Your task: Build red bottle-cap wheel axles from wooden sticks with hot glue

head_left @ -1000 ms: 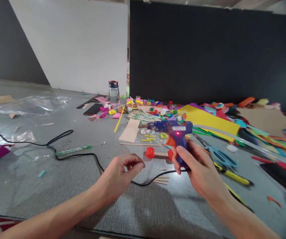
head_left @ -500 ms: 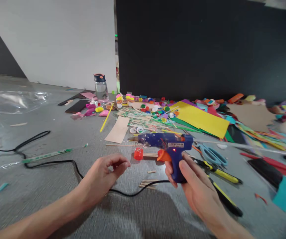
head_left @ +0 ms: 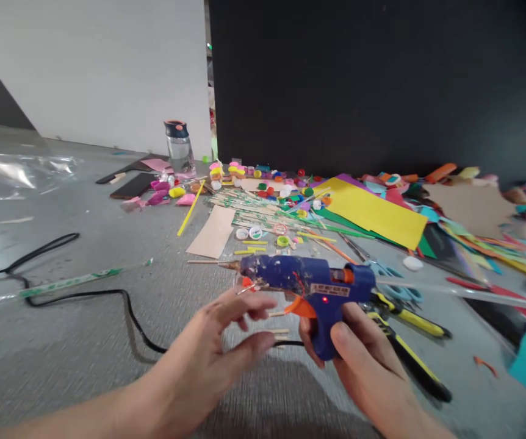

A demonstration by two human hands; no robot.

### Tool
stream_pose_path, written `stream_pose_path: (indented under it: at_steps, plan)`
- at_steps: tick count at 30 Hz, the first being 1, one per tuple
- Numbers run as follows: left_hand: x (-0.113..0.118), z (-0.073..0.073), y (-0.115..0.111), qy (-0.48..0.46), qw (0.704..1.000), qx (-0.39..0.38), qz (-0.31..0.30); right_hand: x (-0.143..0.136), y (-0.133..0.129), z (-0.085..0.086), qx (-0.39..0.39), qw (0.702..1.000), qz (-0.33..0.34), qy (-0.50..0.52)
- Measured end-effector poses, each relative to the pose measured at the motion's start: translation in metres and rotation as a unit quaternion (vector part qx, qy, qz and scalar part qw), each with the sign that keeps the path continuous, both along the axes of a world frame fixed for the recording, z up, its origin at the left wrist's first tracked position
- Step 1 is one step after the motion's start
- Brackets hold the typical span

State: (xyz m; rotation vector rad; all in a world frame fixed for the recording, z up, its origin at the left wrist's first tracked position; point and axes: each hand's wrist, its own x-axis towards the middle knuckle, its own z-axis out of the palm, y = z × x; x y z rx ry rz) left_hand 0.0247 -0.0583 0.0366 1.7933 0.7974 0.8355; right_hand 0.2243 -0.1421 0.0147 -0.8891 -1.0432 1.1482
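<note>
A blue hot glue gun (head_left: 285, 272) with an orange trigger and a lit red light is held level by its handle in my right hand (head_left: 363, 360). Its metal nozzle points left, and a clear glue stick (head_left: 473, 294) juts from its back. My left hand (head_left: 226, 341) is beside the gun's trigger, fingers apart and holding nothing. Short wooden sticks (head_left: 281, 334) lie on the table between the hands. A red cap (head_left: 247, 282) shows only in part behind the left hand and the gun. The black cord (head_left: 144, 329) runs left, partly behind the left hand.
Yellow-handled pliers (head_left: 421, 320) and light blue scissors (head_left: 398, 280) lie at the right. Toward the back are a yellow sheet (head_left: 373, 213), a beige card (head_left: 212, 231), patterned strips (head_left: 254, 210) and loose caps. A water bottle (head_left: 179, 149) stands before the upright panels (head_left: 359, 85).
My left hand has moved right toward the glue gun, and its fingers have spread. The gun appears slightly nearer and lower, still in my right hand. The view has shifted a little.
</note>
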Motion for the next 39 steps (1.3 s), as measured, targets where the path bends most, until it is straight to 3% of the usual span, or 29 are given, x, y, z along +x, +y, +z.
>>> stream_pose_path:
  at_steps: [2, 4, 7, 20, 26, 31, 39]
  plan:
    - [0.018, 0.001, -0.011, -0.108, 0.988, -0.108, -0.033, -0.005, -0.001, 0.000, -0.004, 1.000, 0.008, 0.020]
    - [0.036, 0.003, -0.020, -0.211, 0.948, -0.218, -0.099, -0.009, -0.002, -0.001, -0.011, 0.999, 0.009, 0.042]
    - [0.052, 0.007, -0.026, -0.278, 0.911, -0.284, -0.114, -0.012, -0.004, -0.001, -0.009, 0.998, -0.011, 0.059]
    - [0.052, 0.005, -0.024, -0.332, 0.871, -0.357, -0.060, -0.013, 0.003, 0.003, 0.005, 1.000, -0.005, 0.024]
    - [0.051, 0.001, -0.020, -0.359, 0.865, -0.344, -0.066, 0.008, 0.010, 0.018, 0.058, 0.991, -0.120, 0.006]
    - [0.048, -0.002, -0.018, -0.334, 0.873, -0.351, -0.056, 0.011, 0.013, 0.031, 0.086, 0.985, -0.136, 0.068]
    - [0.045, -0.002, -0.019, -0.316, 0.877, -0.354, -0.080, 0.010, 0.005, 0.035, 0.140, 0.971, -0.191, -0.020]
